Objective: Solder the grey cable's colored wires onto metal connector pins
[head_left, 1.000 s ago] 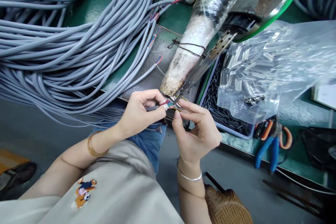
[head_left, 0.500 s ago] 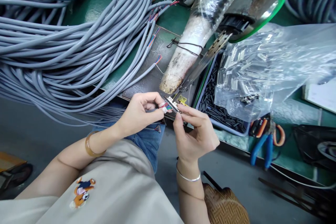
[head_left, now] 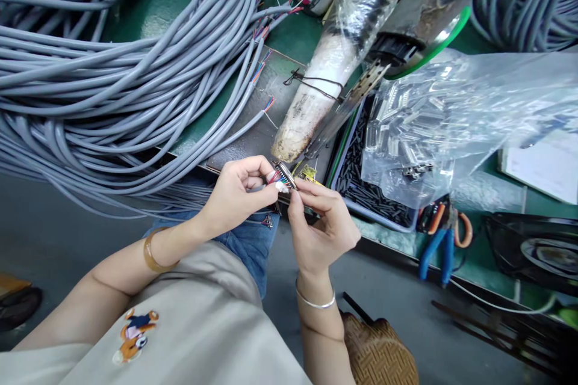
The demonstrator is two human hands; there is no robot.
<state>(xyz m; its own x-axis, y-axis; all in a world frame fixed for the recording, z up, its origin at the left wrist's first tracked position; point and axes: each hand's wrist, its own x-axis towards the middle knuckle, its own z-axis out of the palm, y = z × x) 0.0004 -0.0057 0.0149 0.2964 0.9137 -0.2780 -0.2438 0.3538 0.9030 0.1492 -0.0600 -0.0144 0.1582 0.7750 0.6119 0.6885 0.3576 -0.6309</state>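
Connector (head_left: 286,175), one, near the front edge of the table (head_left: 153,23); one end clamped between fingers of the right hand (head_left: 323,225), its coloured wires (head_left: 276,177) pinched by the left (head_left: 235,195). Rightward: one bin (head_left: 389,222), one plastic bag (head_left: 418,126).

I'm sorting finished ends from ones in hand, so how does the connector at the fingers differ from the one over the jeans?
The held connector is at the fingers of the left hand and right hand; the loose connector is touched by neither. The held connector is near the bench edge; the loose connector is lower, over the jeans. Both have wires attached.
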